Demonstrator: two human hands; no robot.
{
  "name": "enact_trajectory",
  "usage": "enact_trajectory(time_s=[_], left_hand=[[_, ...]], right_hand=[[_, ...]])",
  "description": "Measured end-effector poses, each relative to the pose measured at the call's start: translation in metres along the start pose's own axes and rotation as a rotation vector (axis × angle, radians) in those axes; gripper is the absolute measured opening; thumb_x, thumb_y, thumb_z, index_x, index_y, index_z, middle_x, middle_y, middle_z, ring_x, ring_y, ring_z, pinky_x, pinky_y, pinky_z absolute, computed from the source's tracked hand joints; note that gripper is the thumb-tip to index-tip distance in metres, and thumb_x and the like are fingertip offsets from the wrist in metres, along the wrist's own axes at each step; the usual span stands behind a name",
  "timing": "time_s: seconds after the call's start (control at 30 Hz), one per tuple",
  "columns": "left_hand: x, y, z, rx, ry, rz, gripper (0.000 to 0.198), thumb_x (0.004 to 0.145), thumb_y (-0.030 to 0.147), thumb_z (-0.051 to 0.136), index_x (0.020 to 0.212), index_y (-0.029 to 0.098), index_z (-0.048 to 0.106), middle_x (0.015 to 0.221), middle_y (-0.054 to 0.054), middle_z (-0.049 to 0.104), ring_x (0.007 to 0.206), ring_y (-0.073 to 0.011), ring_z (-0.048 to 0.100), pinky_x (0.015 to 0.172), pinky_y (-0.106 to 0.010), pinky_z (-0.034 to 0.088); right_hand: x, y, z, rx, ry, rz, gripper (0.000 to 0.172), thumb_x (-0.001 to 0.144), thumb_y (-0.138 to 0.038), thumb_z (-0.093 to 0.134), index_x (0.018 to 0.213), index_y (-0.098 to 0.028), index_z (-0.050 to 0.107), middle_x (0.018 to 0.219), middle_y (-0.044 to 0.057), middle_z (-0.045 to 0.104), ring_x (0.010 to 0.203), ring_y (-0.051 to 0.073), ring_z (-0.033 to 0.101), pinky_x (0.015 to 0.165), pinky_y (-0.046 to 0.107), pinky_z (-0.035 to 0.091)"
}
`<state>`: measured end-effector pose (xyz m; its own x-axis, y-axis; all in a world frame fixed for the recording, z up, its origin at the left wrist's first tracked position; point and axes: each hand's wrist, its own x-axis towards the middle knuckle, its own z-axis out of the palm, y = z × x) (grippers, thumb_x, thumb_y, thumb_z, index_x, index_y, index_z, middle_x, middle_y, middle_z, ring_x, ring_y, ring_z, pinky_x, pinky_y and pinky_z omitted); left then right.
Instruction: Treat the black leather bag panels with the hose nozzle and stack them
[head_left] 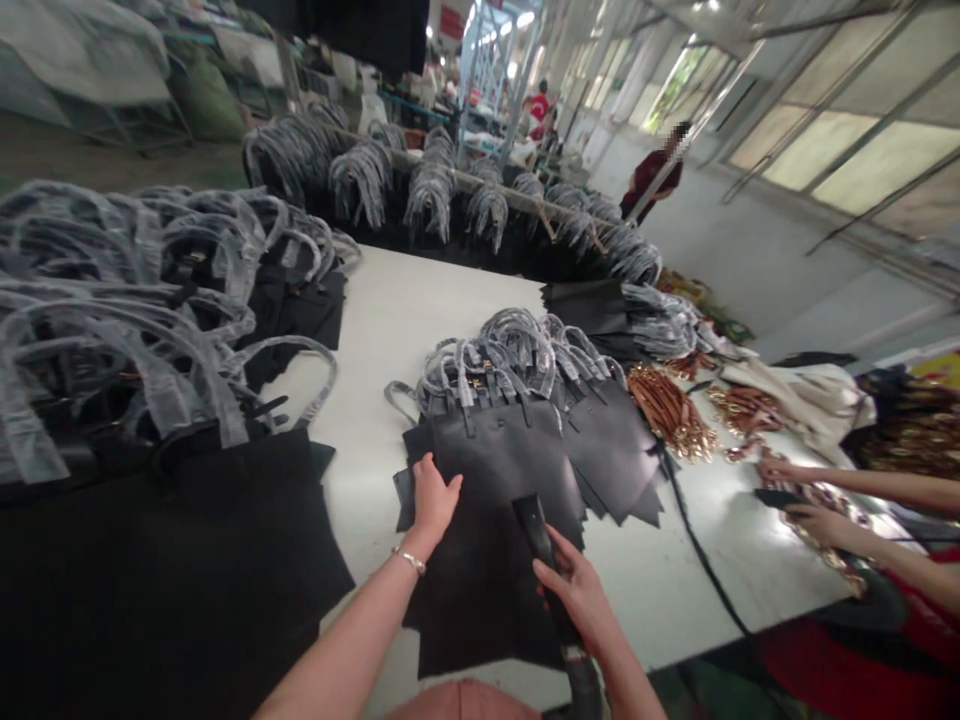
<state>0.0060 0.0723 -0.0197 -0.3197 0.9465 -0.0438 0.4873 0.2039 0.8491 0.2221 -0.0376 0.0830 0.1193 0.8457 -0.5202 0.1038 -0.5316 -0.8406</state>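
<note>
My left hand (436, 502) rests on the left part of a black leather-like bag panel (502, 450), its thumb apart from the fingers. My right hand (574, 590) is wrapped round a black tube-like tool with a flat nozzle (531, 515); its exact kind I cannot make out. The nozzle is over the middle of the panel. More black panels lie under and beside it. Plastic-wrapped handles (517, 345) are attached along the far edge of this stack.
On the left, more black panels (165, 540) with wrapped handles are piled on the white table (375, 310). Brown straps (671, 410) with gold-coloured metal lie right. A co-worker's hands (817, 515) handle metal pieces there. A black cable (697, 540) crosses the table. Bags hang on a rail (480, 180) behind.
</note>
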Motion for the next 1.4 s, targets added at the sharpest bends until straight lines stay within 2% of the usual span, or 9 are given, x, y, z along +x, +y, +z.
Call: enact_trajectory(time_s=[0.2,0.4,0.6,0.73,0.87,0.97,1.1,1.23,1.4], left_hand=[[-0.003,0.001,0.017,-0.068,-0.075,-0.128,0.064,0.077,0.017,0.061,0.134,0.010,0.034,0.125,-0.022,0.055,0.117,-0.0330,0.056,0.099,-0.046,0.043],[-0.063,-0.017,0.016,-0.136,-0.212,-0.055,0.063,0.078,0.017,0.056,0.138,0.011,0.034,0.135,-0.019,0.052,0.122,-0.0277,0.053,0.105,-0.041,0.040],[-0.107,-0.042,-0.007,-0.166,-0.419,-0.031,0.065,0.074,0.014,0.058,0.136,0.016,0.039,0.131,-0.012,0.057,0.121,-0.0249,0.055,0.104,-0.039,0.042],[-0.093,-0.049,-0.028,-0.040,-0.336,-0.090,0.078,0.073,0.014,0.059,0.143,0.010,0.025,0.133,-0.018,0.053,0.120,-0.0282,0.055,0.101,-0.041,0.044],[-0.078,-0.035,-0.038,0.121,-0.183,0.105,0.086,0.078,0.020,0.059,0.149,0.012,0.010,0.144,-0.021,0.040,0.130,-0.0311,0.044,0.103,-0.045,0.041],[-0.074,-0.022,-0.033,0.291,-0.114,0.320,0.070,0.083,0.021,0.055,0.146,0.016,0.025,0.148,-0.017,0.033,0.138,-0.0319,0.031,0.111,-0.052,0.029],[-0.075,-0.018,-0.017,0.388,-0.284,0.521,0.045,0.085,0.017,0.052,0.130,0.022,0.050,0.145,-0.012,0.041,0.134,-0.0293,0.036,0.113,-0.054,0.022],[-0.069,-0.024,-0.010,0.372,-0.301,0.508,0.036,0.085,0.020,0.055,0.121,0.021,0.056,0.141,-0.013,0.045,0.130,-0.0298,0.041,0.110,-0.052,0.030],[-0.032,-0.012,-0.016,0.338,-0.131,0.420,0.037,0.089,0.020,0.049,0.125,0.016,0.049,0.134,-0.015,0.049,0.127,-0.0276,0.044,0.107,-0.046,0.036]], right_hand=[[0.003,0.010,-0.013,0.039,0.044,-0.006,0.087,0.064,-0.047,0.078,0.137,-0.015,0.042,0.073,0.001,0.065,0.052,0.015,0.057,0.043,0.025,0.045],[0.001,-0.003,-0.013,0.055,0.018,-0.038,0.082,0.065,-0.045,0.078,0.136,-0.018,0.047,0.087,0.004,0.069,0.053,0.014,0.057,0.045,0.025,0.045],[0.008,-0.015,-0.001,-0.009,-0.088,-0.013,0.077,0.068,-0.040,0.076,0.137,-0.019,0.048,0.090,0.003,0.069,0.055,0.013,0.058,0.049,0.026,0.047],[0.015,-0.012,0.001,-0.067,-0.091,0.024,0.072,0.072,-0.039,0.071,0.136,-0.019,0.047,0.085,0.001,0.068,0.052,0.012,0.057,0.045,0.024,0.046],[0.023,-0.010,0.002,-0.048,-0.060,0.069,0.067,0.073,-0.039,0.070,0.135,-0.022,0.049,0.076,-0.002,0.064,0.049,0.012,0.058,0.040,0.022,0.045],[0.031,-0.013,0.003,-0.022,-0.071,0.072,0.067,0.073,-0.038,0.071,0.135,-0.022,0.049,0.075,-0.003,0.063,0.048,0.011,0.058,0.039,0.022,0.045],[0.045,-0.020,0.009,0.006,-0.107,0.075,0.067,0.073,-0.038,0.071,0.134,-0.020,0.050,0.070,-0.003,0.061,0.047,0.011,0.057,0.038,0.022,0.045],[0.051,-0.030,0.020,-0.049,-0.031,-0.023,0.066,0.074,-0.039,0.069,0.134,-0.018,0.051,0.072,-0.001,0.065,0.049,0.013,0.057,0.041,0.023,0.047],[0.038,-0.036,0.029,-0.114,-0.138,-0.039,0.067,0.074,-0.041,0.069,0.135,-0.020,0.051,0.089,0.002,0.070,0.051,0.012,0.058,0.045,0.024,0.049]])
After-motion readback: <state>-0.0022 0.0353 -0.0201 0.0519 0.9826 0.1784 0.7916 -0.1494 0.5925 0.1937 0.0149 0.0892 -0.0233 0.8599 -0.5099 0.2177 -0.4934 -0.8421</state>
